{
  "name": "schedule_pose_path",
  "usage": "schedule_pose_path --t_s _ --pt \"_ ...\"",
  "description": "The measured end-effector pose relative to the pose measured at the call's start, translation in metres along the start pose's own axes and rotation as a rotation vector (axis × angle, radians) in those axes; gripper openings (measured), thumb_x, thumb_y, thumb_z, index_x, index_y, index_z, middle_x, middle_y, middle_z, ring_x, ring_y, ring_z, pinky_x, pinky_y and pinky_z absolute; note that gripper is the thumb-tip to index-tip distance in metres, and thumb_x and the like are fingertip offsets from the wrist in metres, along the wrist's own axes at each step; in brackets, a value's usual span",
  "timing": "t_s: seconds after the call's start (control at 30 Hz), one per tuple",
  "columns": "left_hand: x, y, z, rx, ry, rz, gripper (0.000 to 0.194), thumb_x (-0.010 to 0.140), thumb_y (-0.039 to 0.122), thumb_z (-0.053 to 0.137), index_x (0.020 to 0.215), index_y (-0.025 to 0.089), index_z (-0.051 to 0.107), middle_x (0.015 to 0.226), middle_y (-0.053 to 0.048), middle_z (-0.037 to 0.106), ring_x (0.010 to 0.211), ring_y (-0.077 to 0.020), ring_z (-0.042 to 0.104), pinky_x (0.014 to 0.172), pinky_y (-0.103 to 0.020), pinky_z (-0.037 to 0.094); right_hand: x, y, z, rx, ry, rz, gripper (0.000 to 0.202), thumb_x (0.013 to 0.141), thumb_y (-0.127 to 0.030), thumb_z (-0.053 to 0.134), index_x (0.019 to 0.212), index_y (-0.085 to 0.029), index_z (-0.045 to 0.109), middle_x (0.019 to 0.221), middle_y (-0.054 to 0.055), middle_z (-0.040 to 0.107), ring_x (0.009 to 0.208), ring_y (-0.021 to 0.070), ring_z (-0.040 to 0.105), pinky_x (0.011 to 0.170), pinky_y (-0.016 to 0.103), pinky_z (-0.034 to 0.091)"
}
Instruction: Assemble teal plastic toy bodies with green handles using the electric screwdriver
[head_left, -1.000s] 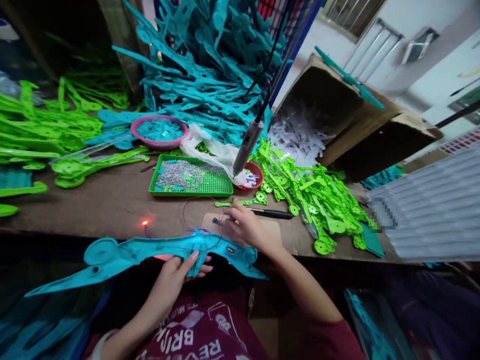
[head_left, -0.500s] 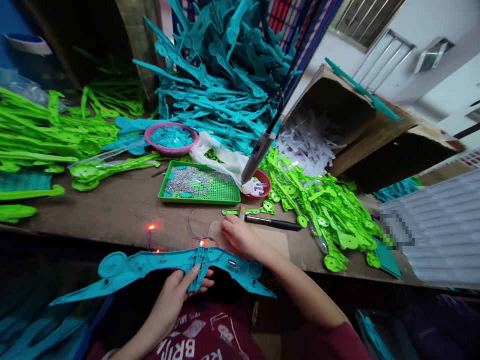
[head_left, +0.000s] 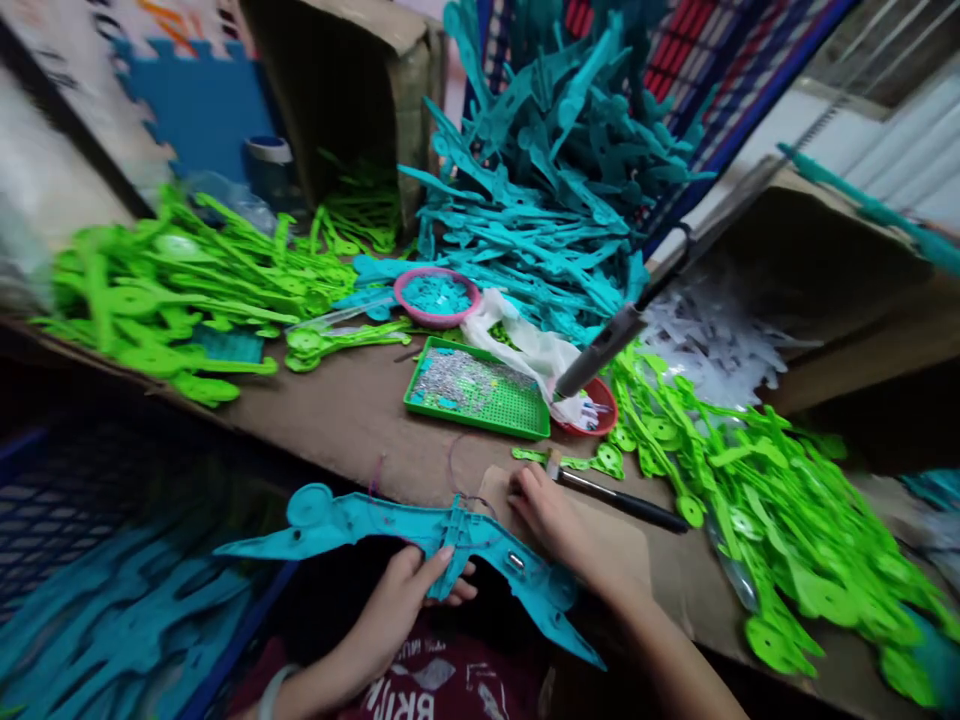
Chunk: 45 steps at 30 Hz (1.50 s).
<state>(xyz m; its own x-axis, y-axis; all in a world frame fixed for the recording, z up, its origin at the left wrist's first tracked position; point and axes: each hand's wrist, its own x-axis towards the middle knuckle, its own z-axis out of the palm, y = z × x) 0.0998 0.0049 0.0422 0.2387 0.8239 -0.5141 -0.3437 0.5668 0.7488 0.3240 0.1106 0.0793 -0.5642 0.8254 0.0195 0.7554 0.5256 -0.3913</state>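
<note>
A blue plastic toy-bow half [head_left: 352, 515] lies across my lap side of the bench, ribbed inner face up. My left hand [head_left: 412, 590] is closed around its middle grip, thumb on top. Thin wires [head_left: 452, 460] rise from its centre, and a small metal-looking piece [head_left: 516, 561] sits in its right limb. My right hand [head_left: 551, 515] rests over a cardboard sheet [head_left: 626, 560], fingers curled together beside the hammer [head_left: 622, 498]; whatever they pinch, if anything, is hidden.
A green tray [head_left: 480, 390] of small screws stands ahead, beside a pink basket [head_left: 437, 298] and a red bowl [head_left: 604, 405]. An electric screwdriver [head_left: 600, 350] hangs above. Green parts [head_left: 780, 500] heap at right, more green parts [head_left: 187, 290] at left, blue parts [head_left: 540, 220] behind.
The view has swung left, so the bench appears shifted right. The red lights glowing on the wires are now dark. Both hands keep nearly the same pose.
</note>
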Motion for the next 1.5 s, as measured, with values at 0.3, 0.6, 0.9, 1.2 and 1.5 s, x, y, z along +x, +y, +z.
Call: schedule_pose_path --t_s 0.3,0.6,0.9,1.2,1.5 --pt "0.027 0.046 0.034 -0.041 -0.151 0.154 0.053 0.085 0.064 0.061 0.099 0.013 0.067 0.099 -0.014 0.076 0.09 -0.0269 0.073 0.082 -0.036 0.057 -0.047 -0.017 -0.041 -0.24 0.254 0.019 0.052 0.092 -0.039 0.06 0.14 -0.025 0.045 0.126 0.017 0.057 0.106 0.0325 0.065 0.083 0.046 0.059" --pt "0.034 0.089 -0.047 -0.05 -0.564 0.053 0.047 0.085 0.048 0.07 0.123 0.023 0.064 0.134 -0.009 0.065 0.111 -0.0244 0.065 0.091 -0.035 0.053 -0.115 -0.016 -0.022 -0.355 0.298 -0.151 0.059 0.094 -0.016 0.051 0.151 -0.019 0.038 0.125 0.02 0.057 0.112 0.0296 0.063 0.086 0.04 0.059" --pt "0.048 0.165 -0.057 0.28 -0.148 0.277 0.025 0.082 0.03 0.074 0.098 0.01 0.072 0.086 -0.011 0.072 0.05 -0.0052 0.043 0.043 -0.015 0.033 -0.091 -0.019 -0.02 -0.354 -0.012 -0.101 0.055 0.092 -0.018 0.053 0.146 -0.021 0.047 0.125 0.019 0.059 0.103 0.0287 0.065 0.085 0.043 0.059" --pt "0.021 0.198 -0.11 0.649 0.505 1.04 0.028 0.086 0.048 0.07 0.1 0.025 0.075 0.077 0.008 0.072 0.068 -0.0103 0.061 0.064 -0.018 0.048 -0.068 -0.015 -0.022 -0.296 0.055 0.113 0.049 0.092 -0.036 0.065 0.138 -0.024 0.056 0.125 0.015 0.058 0.114 0.0304 0.058 0.095 0.048 0.054" --pt "0.023 0.162 -0.01 1.198 0.13 1.66 0.016 0.098 0.024 0.056 0.1 0.016 0.069 0.08 -0.004 0.069 0.073 -0.014 0.063 0.064 -0.025 0.047 -0.004 -0.082 -0.059 0.125 0.744 0.075 0.022 0.094 -0.028 0.061 0.115 -0.023 0.067 0.111 0.009 0.066 0.104 0.0234 0.061 0.098 0.044 0.045"
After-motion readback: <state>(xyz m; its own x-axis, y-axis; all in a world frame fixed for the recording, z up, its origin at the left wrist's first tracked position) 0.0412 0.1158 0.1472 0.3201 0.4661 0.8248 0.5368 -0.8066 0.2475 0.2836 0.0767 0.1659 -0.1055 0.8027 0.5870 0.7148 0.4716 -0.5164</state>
